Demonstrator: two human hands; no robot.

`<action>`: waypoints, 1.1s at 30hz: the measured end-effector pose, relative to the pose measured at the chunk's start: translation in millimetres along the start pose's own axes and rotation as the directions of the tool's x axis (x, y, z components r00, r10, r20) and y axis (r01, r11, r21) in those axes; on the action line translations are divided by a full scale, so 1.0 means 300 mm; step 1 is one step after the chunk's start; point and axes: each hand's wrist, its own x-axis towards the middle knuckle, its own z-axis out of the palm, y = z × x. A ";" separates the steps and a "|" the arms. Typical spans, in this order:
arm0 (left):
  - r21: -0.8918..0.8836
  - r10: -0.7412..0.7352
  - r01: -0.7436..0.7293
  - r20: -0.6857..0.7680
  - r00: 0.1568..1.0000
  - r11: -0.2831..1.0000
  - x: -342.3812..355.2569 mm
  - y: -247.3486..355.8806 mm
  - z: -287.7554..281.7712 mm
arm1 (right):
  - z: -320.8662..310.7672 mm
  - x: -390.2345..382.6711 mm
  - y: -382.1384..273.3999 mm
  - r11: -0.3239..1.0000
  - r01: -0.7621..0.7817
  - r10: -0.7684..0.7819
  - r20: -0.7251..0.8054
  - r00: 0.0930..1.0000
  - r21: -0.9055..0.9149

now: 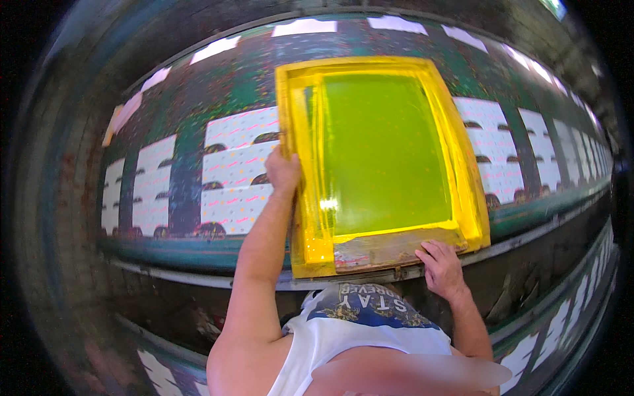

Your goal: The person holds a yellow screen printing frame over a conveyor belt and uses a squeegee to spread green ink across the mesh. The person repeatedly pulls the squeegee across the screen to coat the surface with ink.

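Note:
A large wooden screen printing frame [473,198], smeared with bright yellow ink, lies before me over a long dark green table [168,247]. Its mesh [383,152] looks yellow-green, with wet ink pooled at the lower left corner. Along the near side of the frame runs a brownish-grey strip [396,249]. My left hand [282,170] is closed around the left side of the frame. At the near edge, toward the right corner, my right hand [444,269] grips the frame with fingers on top; its thumb is partly hidden.
White printed sheets [238,168] lie in columns left of the frame, and more sheets [492,148] lie to its right. Further white pieces [304,26] line the far edge. A metal rail [528,236] follows the near edge. Another table with sheets [561,323] stands at lower right.

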 end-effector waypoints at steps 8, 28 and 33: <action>0.086 0.094 -0.089 -0.049 0.994 0.992 -0.125 -0.019 -0.019 | 0.014 0.139 -0.012 0.991 0.090 -0.092 -0.015 0.996 -0.100; 0.091 0.101 -0.091 -0.123 0.987 0.992 -0.132 -0.001 -0.015 | 0.181 0.280 -0.069 0.980 0.119 -0.123 -0.010 0.992 -0.162; 0.049 0.139 -0.134 -0.128 0.982 0.990 -0.125 0.001 -0.021 | 0.223 0.575 0.102 0.974 0.128 -0.143 -0.073 0.987 -0.185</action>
